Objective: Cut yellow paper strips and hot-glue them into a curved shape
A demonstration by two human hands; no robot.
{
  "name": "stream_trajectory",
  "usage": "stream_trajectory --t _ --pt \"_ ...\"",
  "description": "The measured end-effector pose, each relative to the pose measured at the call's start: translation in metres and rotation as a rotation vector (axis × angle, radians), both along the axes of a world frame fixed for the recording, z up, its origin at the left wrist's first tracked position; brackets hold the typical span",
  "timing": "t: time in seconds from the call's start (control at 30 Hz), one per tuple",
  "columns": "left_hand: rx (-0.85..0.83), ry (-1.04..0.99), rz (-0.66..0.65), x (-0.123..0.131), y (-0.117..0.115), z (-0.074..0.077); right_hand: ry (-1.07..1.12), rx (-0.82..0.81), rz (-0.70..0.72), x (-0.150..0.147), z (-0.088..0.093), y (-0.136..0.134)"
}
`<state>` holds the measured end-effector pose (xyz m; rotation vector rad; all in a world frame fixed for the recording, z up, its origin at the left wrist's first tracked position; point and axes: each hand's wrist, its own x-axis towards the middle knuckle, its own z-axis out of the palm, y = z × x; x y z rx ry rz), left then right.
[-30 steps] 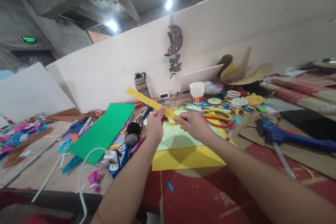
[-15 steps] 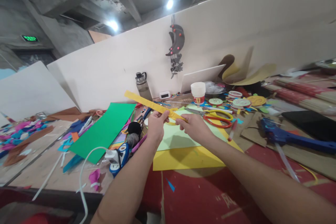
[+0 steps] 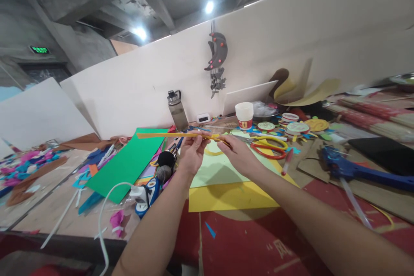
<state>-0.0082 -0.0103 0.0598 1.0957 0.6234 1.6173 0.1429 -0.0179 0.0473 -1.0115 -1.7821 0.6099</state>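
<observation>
A long yellow strip (image 3: 158, 135) runs nearly level between my two hands, seen almost edge-on. My left hand (image 3: 193, 152) pinches it near its middle, with the free end sticking out to the left over a green sheet (image 3: 129, 159). At the strip's right part, my right hand (image 3: 237, 152) has its fingers closed on it. Below the hands lie a pale green sheet (image 3: 223, 168) and a yellow sheet (image 3: 233, 198). A curved yellow piece (image 3: 213, 153) shows between the hands; whether it joins the strip I cannot tell.
Yellow-handled scissors (image 3: 274, 140) and red-handled scissors (image 3: 270, 152) lie right of my hands, near a red pen (image 3: 287, 161). A blue glue gun (image 3: 362, 170) is farther right. Behind stand a bottle (image 3: 177, 113) and paper cups (image 3: 244, 115). A power strip (image 3: 148, 194) sits at the left.
The strip's free left end has dropped, so it now lies nearly level and shows its narrow edge. Both hands have turned slightly and keep their hold.
</observation>
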Motion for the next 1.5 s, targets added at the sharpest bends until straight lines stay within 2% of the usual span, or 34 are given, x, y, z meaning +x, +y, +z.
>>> stream_trajectory --t 0.13,0.27,0.5,0.67,0.77,0.87,0.97,1.07,1.17,1.33,1.5 --pt "0.061 -0.056 -0.072 0.0 -0.005 0.005 0.252 -0.174 0.069 -0.002 -0.003 0.002" --pt "-0.016 -0.037 -0.021 0.002 -0.002 0.004 0.297 -0.316 0.083 -0.003 -0.007 0.006" --pt "-0.212 0.009 0.12 -0.001 0.007 -0.007 0.072 -0.176 -0.075 0.001 -0.004 0.004" --pt "-0.253 -0.016 0.134 -0.004 0.007 -0.004 -0.059 -0.118 -0.023 0.003 0.0 0.001" --pt "-0.229 -0.063 0.157 -0.009 0.007 0.001 -0.059 -0.194 -0.001 0.004 0.0 0.001" --pt "-0.196 -0.085 0.207 -0.014 0.009 0.002 -0.051 -0.266 0.081 0.001 -0.003 0.0" --pt "-0.215 -0.03 0.166 -0.013 0.009 -0.002 -0.049 -0.23 0.145 -0.003 -0.005 0.0" --pt "-0.25 -0.006 0.085 -0.007 0.009 -0.006 -0.078 -0.184 0.103 -0.003 -0.004 0.0" --pt "-0.242 -0.061 0.075 -0.006 0.01 -0.004 -0.098 -0.185 0.042 -0.003 -0.003 -0.001" --pt "-0.227 -0.124 0.15 -0.024 0.019 0.001 -0.176 -0.134 0.025 -0.008 -0.006 -0.005" --pt "-0.207 -0.249 0.292 -0.048 0.031 0.001 -0.252 -0.134 0.066 -0.014 -0.011 -0.009"
